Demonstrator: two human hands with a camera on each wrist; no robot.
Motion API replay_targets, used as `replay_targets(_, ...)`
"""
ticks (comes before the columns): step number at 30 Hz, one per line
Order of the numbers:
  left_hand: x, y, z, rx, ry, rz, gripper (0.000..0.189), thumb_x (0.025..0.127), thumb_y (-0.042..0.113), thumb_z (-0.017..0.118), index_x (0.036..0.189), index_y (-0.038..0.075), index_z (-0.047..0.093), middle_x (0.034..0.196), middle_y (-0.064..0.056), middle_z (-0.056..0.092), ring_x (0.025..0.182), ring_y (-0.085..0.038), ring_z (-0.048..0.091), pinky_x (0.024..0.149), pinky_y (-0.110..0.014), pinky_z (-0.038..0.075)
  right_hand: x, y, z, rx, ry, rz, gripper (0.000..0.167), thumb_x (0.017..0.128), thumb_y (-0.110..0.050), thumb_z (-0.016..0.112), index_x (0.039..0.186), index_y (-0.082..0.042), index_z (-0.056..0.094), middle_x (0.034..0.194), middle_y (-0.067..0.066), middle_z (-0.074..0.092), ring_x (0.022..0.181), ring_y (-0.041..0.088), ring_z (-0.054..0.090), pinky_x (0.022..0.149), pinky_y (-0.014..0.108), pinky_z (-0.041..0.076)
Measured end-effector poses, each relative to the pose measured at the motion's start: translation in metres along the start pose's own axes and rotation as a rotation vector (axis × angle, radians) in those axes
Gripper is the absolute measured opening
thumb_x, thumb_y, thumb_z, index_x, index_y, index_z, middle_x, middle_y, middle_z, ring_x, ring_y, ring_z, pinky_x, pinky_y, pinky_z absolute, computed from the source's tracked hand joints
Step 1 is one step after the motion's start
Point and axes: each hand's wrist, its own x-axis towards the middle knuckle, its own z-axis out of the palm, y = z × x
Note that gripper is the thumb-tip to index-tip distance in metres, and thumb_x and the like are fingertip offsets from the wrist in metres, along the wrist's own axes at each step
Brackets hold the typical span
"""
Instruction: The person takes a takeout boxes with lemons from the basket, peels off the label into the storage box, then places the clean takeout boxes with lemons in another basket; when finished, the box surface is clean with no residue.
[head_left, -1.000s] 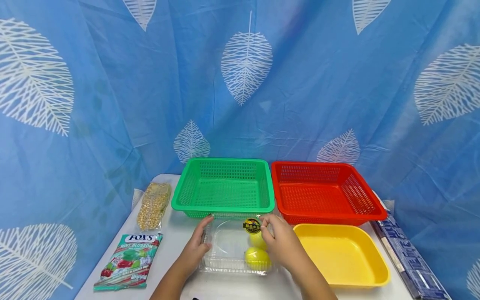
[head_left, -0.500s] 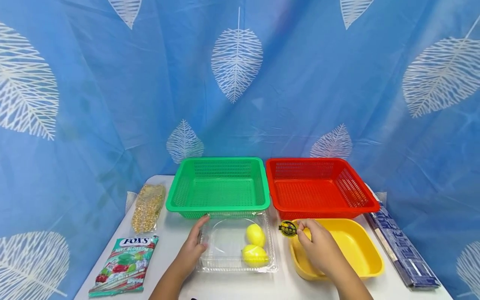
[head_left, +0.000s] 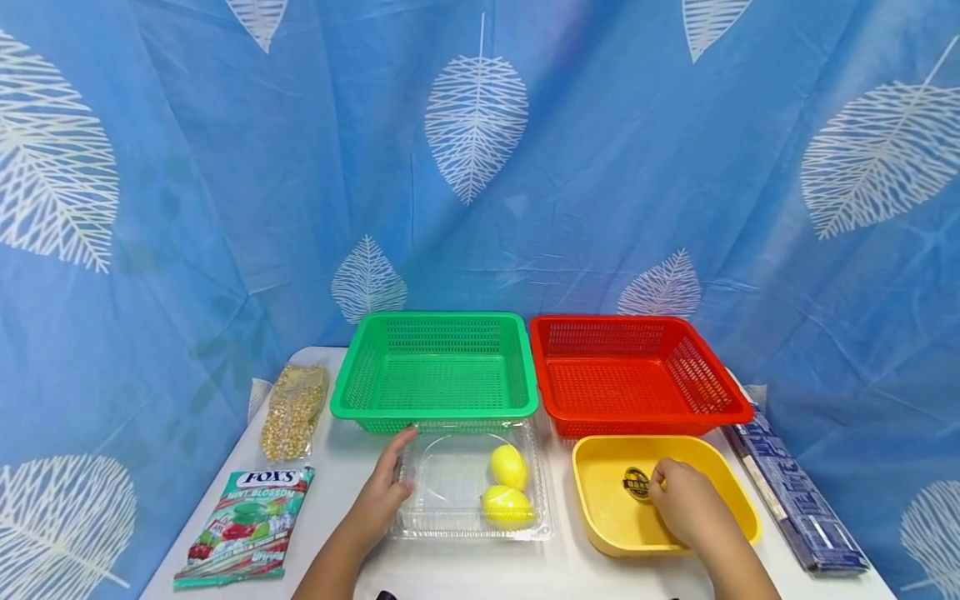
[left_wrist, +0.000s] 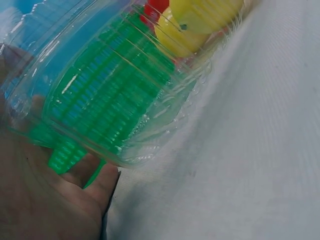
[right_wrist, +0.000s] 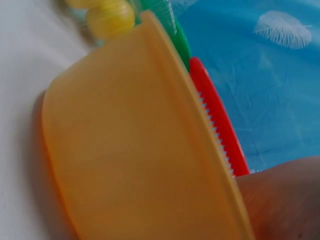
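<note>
A clear plastic fruit box (head_left: 450, 523) with two yellow lemons (head_left: 507, 507) inside stands in front of the green basket. Beside its left wall lies my left hand (head_left: 378, 500), the fingers fairly straight and touching the box near its far left corner. In the left wrist view the clear box (left_wrist: 95, 135) covers part of that hand (left_wrist: 55, 200). My right hand (head_left: 686, 500) pinches a round black and gold sticker (head_left: 636, 483) inside the yellow tray (head_left: 600, 533). The tray's wall (right_wrist: 125, 135) hides those fingers from the right wrist camera.
Behind stand a green basket (head_left: 435, 412) and a red basket (head_left: 637, 417). On the left lie a bag of corn kernels (head_left: 292, 417) and a Fox's candy bag (head_left: 243, 525). A long blue printed package (head_left: 798, 500) lies at the right edge of the white table (head_left: 570, 567).
My right hand has moved right from the box with the sticker and down into the yellow tray. The left hand stays beside the box. The camera view has shifted slightly.
</note>
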Motion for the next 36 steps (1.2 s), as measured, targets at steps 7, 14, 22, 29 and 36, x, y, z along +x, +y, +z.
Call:
replay_targets(7,0.000,0.000,0.000,-0.015,-0.001,0.007,0.086,0.085,-0.008,0.045,0.164,0.024,0.029,0.176,-0.012,0.011,0.163,-0.039,-0.003,0.127,-0.064,0.001,0.000,0.007,0.006,-0.021,-0.025,0.013,0.010,0.092,-0.008,0.062,0.083,-0.010,0.059,0.077,0.002,0.058,0.073,0.023,0.055,0.067,0.042,0.048)
replay_targets(14,0.000,0.000,0.000,-0.017,0.001,0.005,0.086,0.086,-0.008,0.045,0.164,0.023,0.029,0.176,-0.012,0.011,0.163,-0.039,-0.003,0.127,-0.065,0.001,0.001,0.009,0.009,-0.053,-0.038,0.008,0.012,0.092,-0.008,0.062,0.081,-0.008,0.058,0.075,0.004,0.056,0.071,0.023,0.053,0.065,0.043,0.048)
replay_targets(22,0.000,0.001,0.000,-0.015,-0.004,0.004,0.085,0.086,-0.008,0.045,0.164,0.023,0.029,0.176,-0.012,0.009,0.163,-0.039,-0.004,0.127,-0.065,0.000,0.001,0.011,0.011,-0.056,-0.058,0.008,0.011,0.093,-0.008,0.062,0.082,-0.006,0.059,0.078,0.007,0.057,0.071,0.024,0.054,0.067,0.047,0.051)
replay_targets(29,0.001,0.000,0.000,-0.029,-0.006,-0.004,0.085,0.086,-0.008,0.046,0.164,0.022,0.029,0.176,-0.012,0.010,0.163,-0.039,-0.004,0.127,-0.066,0.000,0.003,0.009,0.011,-0.065,-0.075,0.029,0.011,0.093,-0.007,0.062,0.082,-0.005,0.059,0.078,0.007,0.058,0.071,0.023,0.055,0.068,0.047,0.053)
replay_targets(36,0.001,-0.002,-0.001,-0.042,-0.012,-0.013,0.086,0.087,-0.007,0.046,0.165,0.023,0.028,0.176,-0.012,0.008,0.163,-0.040,-0.005,0.126,-0.068,-0.002,0.001,0.007,0.012,-0.085,-0.066,0.029,0.011,0.093,-0.007,0.058,0.082,-0.006,0.060,0.079,0.008,0.056,0.070,0.024,0.053,0.066,0.047,0.051)
